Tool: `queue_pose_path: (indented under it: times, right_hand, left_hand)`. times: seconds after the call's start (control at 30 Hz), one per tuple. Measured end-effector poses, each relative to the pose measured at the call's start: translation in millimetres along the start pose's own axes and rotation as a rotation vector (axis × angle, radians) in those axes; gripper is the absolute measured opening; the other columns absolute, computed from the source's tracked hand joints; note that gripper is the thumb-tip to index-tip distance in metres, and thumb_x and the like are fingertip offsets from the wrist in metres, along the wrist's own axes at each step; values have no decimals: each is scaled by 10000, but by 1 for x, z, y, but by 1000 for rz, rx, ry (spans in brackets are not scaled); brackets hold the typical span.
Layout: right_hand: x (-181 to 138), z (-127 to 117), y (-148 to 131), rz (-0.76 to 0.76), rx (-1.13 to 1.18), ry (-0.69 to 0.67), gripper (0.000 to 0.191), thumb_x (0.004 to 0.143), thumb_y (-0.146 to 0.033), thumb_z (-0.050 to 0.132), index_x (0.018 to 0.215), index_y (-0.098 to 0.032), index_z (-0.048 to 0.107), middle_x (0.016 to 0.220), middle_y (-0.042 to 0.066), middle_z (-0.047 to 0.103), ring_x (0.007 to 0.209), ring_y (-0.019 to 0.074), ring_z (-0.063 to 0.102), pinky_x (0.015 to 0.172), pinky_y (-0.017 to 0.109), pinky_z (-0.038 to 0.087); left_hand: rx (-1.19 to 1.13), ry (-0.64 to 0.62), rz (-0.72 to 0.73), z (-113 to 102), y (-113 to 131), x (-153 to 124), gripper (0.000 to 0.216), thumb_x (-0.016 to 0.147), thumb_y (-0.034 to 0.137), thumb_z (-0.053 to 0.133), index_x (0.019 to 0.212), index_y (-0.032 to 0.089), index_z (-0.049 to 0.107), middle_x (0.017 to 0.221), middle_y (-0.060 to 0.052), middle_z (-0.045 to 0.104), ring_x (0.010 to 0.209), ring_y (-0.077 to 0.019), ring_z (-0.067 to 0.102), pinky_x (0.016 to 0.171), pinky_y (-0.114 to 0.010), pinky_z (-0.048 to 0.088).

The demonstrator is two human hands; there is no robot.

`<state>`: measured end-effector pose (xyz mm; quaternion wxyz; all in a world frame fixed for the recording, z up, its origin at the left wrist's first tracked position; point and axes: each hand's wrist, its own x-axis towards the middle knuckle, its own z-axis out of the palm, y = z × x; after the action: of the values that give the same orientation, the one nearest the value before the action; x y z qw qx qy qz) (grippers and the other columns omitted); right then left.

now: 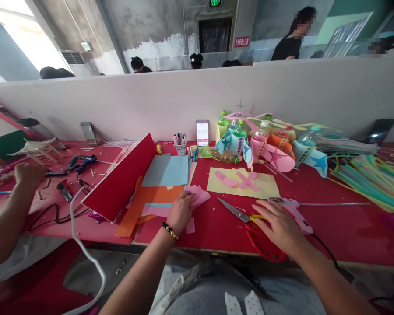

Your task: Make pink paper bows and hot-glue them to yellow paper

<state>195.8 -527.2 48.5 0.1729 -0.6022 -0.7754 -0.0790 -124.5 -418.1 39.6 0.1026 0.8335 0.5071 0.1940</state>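
My left hand (181,211), with a beaded bracelet on the wrist, is closed on a few pieces of pink paper (200,195) just above the table. On the right, my right hand (277,223) reaches over a pair of scissors (238,211), its fingers stretched out by the red and yellow handles. The scissors lie with their blades pointing to the far left. Behind them a yellow sheet (213,183) carries cut pink shapes (248,180). A pink glue gun (298,216) rests beyond my right hand, partly covered by it.
Blue paper (166,170) and orange paper (126,218) lie left of my left hand, beside a slanted red board (121,179). Decorated plastic bottles (259,142) stand at the back. A pen cup (181,149) is behind the paper. Another person's arm (15,210) is at far left.
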Motion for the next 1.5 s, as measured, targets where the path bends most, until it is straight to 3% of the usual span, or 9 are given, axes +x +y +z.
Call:
queue_pose_path:
  times: [0.17, 0.33, 0.47, 0.67, 0.77, 0.87, 1.03, 1.5]
  right_hand:
    - [49, 12, 10, -39, -118, -71, 349, 890, -275, 475, 1188, -209, 645, 1394, 114, 496, 1274, 326, 415, 964, 487, 440]
    - [68, 22, 15, -59, -90, -95, 379, 891, -257, 463, 1245, -191, 580, 1336, 96, 555, 1221, 308, 456, 911, 479, 475]
    - [54, 14, 12, -70, -27, -25, 387, 914, -265, 430, 1268, -173, 557, 1301, 119, 568, 1195, 289, 480, 949, 464, 461]
    - [17, 9, -9, -82, 23, -34, 403, 908, -243, 461, 1292, -143, 530, 1339, 115, 543, 1203, 271, 486, 1021, 457, 422]
    - [2, 10, -18, -87, 44, -46, 432, 903, -225, 465, 1330, -163, 493, 1376, 98, 520, 1227, 258, 487, 1022, 444, 434]
    - [-10, 8, -25, -98, 63, -28, 438, 913, -229, 456, 1348, -175, 471, 1385, 96, 516, 1234, 249, 498, 1020, 437, 442]
    - [-26, 6, -34, -84, 136, 5, 462, 913, -215, 473, 1373, -188, 428, 1389, 97, 509, 1242, 220, 499, 1006, 369, 463]
    - [-27, 5, -44, 4, 226, 152, 592, 903, -180, 479, 1464, -218, 293, 1444, 137, 423, 1315, 265, 425, 1028, 417, 439]
  left_hand:
    - [100, 108, -85, -19, -31, 1, 380, 819, 179, 538, 1198, 170, 567, 1246, -127, 544, 1081, -279, 577, 927, -420, 496]
    - [271, 198, -107, -30, -45, 4, 400, 814, 302, 597, 1192, 174, 593, 1393, -172, 435, 1232, -367, 447, 1027, -504, 397]
    - [219, 147, -17, -26, -17, 24, 380, 868, 325, 534, 1216, 182, 586, 1299, -104, 548, 1231, -308, 430, 1024, -446, 416]
    - [67, -135, 203, 11, 42, 95, 515, 805, 307, 623, 1292, 174, 523, 1376, -86, 492, 1296, -261, 369, 1101, -388, 324]
    - [66, -216, 213, 35, 56, 126, 596, 730, 305, 693, 1291, 198, 523, 1417, -96, 447, 1324, -306, 341, 1079, -449, 335]
    - [61, -245, 219, 52, 60, 142, 531, 761, 310, 646, 1275, 244, 532, 1402, -82, 459, 1297, -288, 379, 1054, -462, 353]
    - [39, -251, 239, 61, 59, 142, 326, 834, 340, 563, 1130, 222, 635, 1252, -82, 572, 1167, -226, 495, 1032, -375, 378]
    - [-60, -143, 214, 59, 46, 132, 266, 888, 280, 508, 1108, 175, 614, 1138, -78, 632, 1068, -202, 547, 990, -325, 411]
